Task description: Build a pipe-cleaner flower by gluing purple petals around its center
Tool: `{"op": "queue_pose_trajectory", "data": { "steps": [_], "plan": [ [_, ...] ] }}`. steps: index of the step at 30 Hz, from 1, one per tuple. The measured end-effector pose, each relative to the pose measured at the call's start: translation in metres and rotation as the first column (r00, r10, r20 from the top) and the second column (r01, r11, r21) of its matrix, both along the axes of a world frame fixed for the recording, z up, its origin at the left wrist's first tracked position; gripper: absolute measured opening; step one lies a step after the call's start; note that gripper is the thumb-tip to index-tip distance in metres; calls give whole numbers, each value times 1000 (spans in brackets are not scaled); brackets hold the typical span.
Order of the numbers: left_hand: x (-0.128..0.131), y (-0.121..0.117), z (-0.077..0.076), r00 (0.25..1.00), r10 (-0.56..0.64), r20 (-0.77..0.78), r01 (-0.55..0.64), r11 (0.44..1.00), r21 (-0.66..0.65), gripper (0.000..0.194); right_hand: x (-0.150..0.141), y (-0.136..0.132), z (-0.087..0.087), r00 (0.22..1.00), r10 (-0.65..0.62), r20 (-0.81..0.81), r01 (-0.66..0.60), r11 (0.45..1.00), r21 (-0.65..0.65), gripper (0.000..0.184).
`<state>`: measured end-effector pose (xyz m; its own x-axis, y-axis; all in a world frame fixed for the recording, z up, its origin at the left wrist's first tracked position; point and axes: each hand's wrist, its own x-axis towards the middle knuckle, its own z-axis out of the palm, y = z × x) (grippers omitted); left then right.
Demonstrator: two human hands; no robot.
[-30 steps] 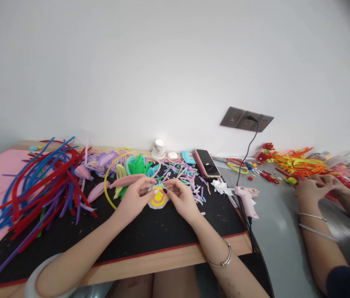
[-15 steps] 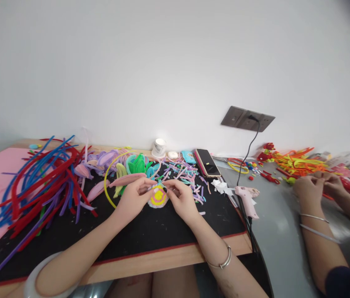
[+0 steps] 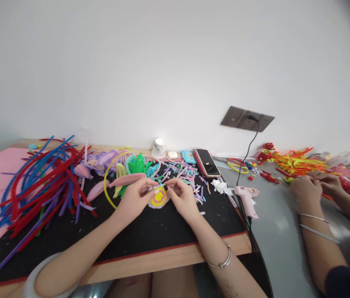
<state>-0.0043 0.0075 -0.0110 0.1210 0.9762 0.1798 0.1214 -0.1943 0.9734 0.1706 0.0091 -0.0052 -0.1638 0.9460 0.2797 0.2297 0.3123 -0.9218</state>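
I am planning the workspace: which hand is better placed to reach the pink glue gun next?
Probably the right hand: it is nearer the pink glue gun. The left hand would need to cross the right.

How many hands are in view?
4. The wearer's left hand and right hand are at the round craft piece; a co-worker's nearer hand and farther hand are at far right, by the orange strips. None seem hidden.
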Motion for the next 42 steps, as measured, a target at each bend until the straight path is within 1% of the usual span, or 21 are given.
{"op": "queue_pose_trajectory", "data": {
  "steps": [3,7,12,14,17,20,22,24,27,30,34,38,42],
  "plan": [
    [0,-2,2,999,-10,-46,11,1000,17,17,0,1,0,1000,8,20,-8,999,-35,7],
    [-1,-3,3,996,-8,-93,10,1000,18,16,0,2,1,1000,26,-15,-27,997,-72,7],
    [0,-4,4,995,-4,-100,6,1000,18,16,-2,1,0,998,22,-54,-26,996,-83,7],
    [0,-4,4,995,-3,-99,5,1000,22,15,-2,1,-2,1000,-4,1,4,999,-33,10],
    [0,-3,2,996,-8,-89,10,1000,20,15,-1,0,-4,990,-44,137,28,993,116,12],
    [0,-1,-1,999,5,-51,-4,1000,12,17,-1,-2,-4,973,-34,226,-21,971,238,16],
    [-1,1,-3,1000,26,-5,-26,1000,7,20,-2,-3,-3,963,-13,270,-61,963,263,19],
    [-2,3,-5,999,39,29,-39,999,-2,23,-3,-4,-1,951,1,309,-82,965,251,21],
    [-3,4,-5,998,49,36,-48,999,-21,25,-3,-4,-2,939,46,341,-113,977,180,23],
    [-3,4,-2,998,49,42,-48,998,-37,27,-2,-4,-4,948,103,303,-142,984,109,19],
    [-2,2,0,998,23,55,-20,999,-44,26,0,-2,-8,956,137,258,-156,986,53,17],
    [-1,2,0,999,12,48,-9,999,-53,28,3,-1,-11,958,145,249,-156,987,26,20],
    [-1,2,-1,998,8,55,-4,998,-69,30,5,-1,-12,957,128,262,-141,990,29,21]
  ]
}}
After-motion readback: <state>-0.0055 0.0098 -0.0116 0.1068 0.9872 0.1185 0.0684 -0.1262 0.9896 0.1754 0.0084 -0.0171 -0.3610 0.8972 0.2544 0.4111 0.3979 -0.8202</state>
